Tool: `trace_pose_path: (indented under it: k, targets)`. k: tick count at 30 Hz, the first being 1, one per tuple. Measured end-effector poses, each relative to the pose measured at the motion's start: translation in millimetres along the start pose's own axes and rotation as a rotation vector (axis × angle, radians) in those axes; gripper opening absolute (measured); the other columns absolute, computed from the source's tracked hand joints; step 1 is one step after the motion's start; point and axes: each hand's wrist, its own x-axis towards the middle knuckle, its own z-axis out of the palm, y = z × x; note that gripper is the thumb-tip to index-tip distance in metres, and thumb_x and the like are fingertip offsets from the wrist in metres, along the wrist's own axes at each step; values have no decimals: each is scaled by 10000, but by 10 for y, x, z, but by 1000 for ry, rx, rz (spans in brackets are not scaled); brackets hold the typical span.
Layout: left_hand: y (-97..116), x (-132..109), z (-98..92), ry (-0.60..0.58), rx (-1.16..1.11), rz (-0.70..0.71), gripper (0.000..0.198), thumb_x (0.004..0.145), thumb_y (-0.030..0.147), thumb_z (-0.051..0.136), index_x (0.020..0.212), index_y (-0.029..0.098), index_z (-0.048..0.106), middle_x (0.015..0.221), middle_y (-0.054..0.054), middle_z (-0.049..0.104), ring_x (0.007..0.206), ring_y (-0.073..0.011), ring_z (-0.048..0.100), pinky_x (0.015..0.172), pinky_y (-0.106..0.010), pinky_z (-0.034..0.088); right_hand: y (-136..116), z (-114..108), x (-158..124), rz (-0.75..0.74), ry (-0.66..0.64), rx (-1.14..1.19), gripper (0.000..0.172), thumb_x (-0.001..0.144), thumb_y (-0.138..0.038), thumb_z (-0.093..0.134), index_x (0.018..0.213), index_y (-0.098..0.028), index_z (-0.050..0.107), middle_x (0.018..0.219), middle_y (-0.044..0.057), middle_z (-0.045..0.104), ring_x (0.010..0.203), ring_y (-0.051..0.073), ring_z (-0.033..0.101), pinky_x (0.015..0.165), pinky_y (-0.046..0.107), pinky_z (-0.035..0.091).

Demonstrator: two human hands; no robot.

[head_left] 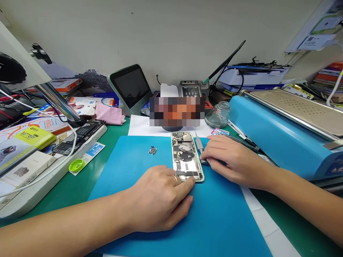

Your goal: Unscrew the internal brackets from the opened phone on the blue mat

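Observation:
An opened smartphone [187, 157] lies on a blue mat, its circuit parts and a round black coil showing. My left hand [160, 200] rests at its lower left end, the index finger on the bottom part and the other fingers against the left side. The thumb lies apart, on the mat side. Right of the phone, a grey screwdriver [199, 143] lies with its tip pointing away. My right hand [233, 160] has its fingertips closed at the screwdriver's near end. A small metal part [152, 150] sits on the mat, left of the phone.
The blue mat [128, 157] covers a green table. A blue machine [276, 135] stands at right, a glass jar [218, 115] behind the right hand. A screen device [130, 89] and a soldering station [190, 91] stand behind. Boxes and a white stand base [45, 182] fill the left.

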Motion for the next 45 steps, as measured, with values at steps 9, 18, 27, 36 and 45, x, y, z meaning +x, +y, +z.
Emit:
trace_pose_path:
  k: [9,18,27,36,45]
  targets:
    - [1,-1,4,-55,30,10,325,1069,301,378,1163,140,643,694,-10,678,560,-207,577,521,-394,349,77,-61,8,101,106,-26,232,999,-221,495,955,-226,722,912,66,764,876,234,693,824,383,544]
    - [-4,-14,2,-68,0,14,354,1073,300,382,1241,128,641,730,-20,703,576,-213,609,534,-398,395,288,-300,-24,552,153,-267,305,966,-326,474,949,-208,754,950,89,806,828,289,722,670,390,509]
    - [-7,-7,7,-93,-19,2,371,1074,296,382,1317,131,609,777,-23,724,598,-227,637,540,-415,430,412,-267,-100,694,-60,-327,268,927,-436,580,876,-213,720,786,67,746,618,226,636,496,310,340]
    - [-3,-7,-3,-99,-30,3,353,1077,287,385,1303,134,609,762,-24,715,597,-218,635,554,-402,429,399,-210,-103,677,-91,-256,257,913,-398,583,1016,-206,719,667,25,707,521,187,590,464,289,303]
    - [-11,-7,10,-67,-16,7,361,1080,309,375,1263,134,633,736,-21,703,578,-217,610,531,-397,377,171,-192,11,539,19,-42,315,998,-402,528,1109,-236,771,743,6,767,613,176,687,549,288,490]
